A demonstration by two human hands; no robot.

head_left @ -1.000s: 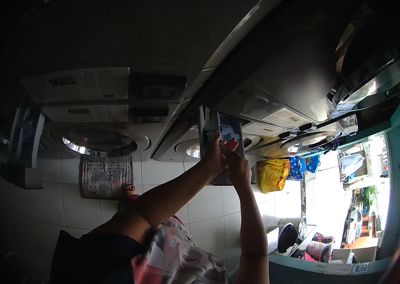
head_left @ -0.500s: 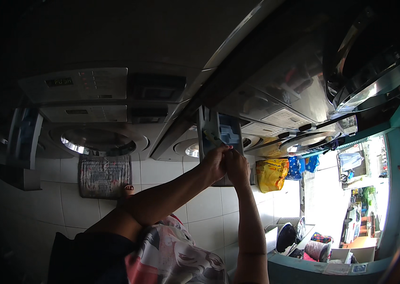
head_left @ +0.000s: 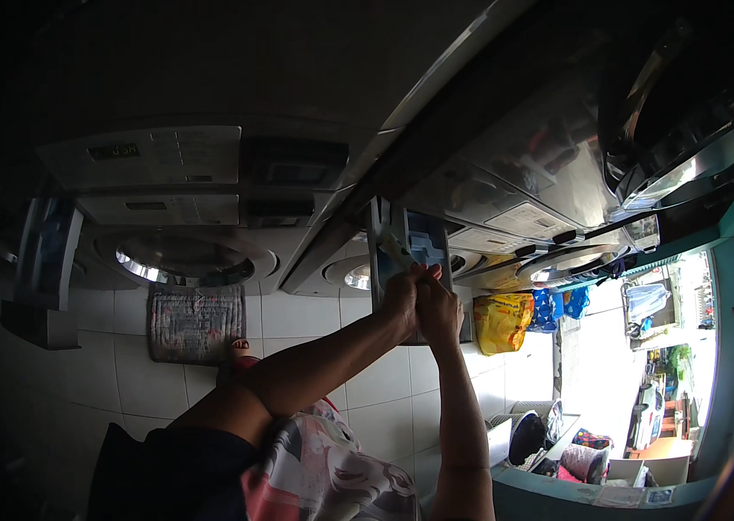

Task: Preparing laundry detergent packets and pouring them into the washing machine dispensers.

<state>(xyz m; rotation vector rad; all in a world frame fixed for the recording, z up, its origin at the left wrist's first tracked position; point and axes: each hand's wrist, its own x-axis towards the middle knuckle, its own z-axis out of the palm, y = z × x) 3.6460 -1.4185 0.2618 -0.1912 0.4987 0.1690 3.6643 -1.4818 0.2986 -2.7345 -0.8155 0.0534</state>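
Note:
A detergent drawer (head_left: 374, 271) is pulled out from a washing machine at the centre, with a pale blue insert (head_left: 423, 247) in its right part. Over its near end my two hands meet, fingers closed. My left hand (head_left: 398, 298) and my right hand (head_left: 439, 310) pinch what looks like a small light sachet (head_left: 396, 251) with a greenish tint. It slants over the drawer's left compartment. My fingers hide its near end, and in the dim light I cannot make out whether anything pours from it.
At the left another detergent drawer (head_left: 54, 260) sticks out, near a round washer door (head_left: 185, 259). A patterned mat (head_left: 197, 323) lies on the white tiles. Right of my hands stand a yellow bag (head_left: 503, 323) and blue bags (head_left: 546, 309). Laundry baskets (head_left: 527, 437) stand at the lower right.
The whole view has shifted slightly. Both hands stay together over the drawer, and the sachet between them has turned a little, showing less green.

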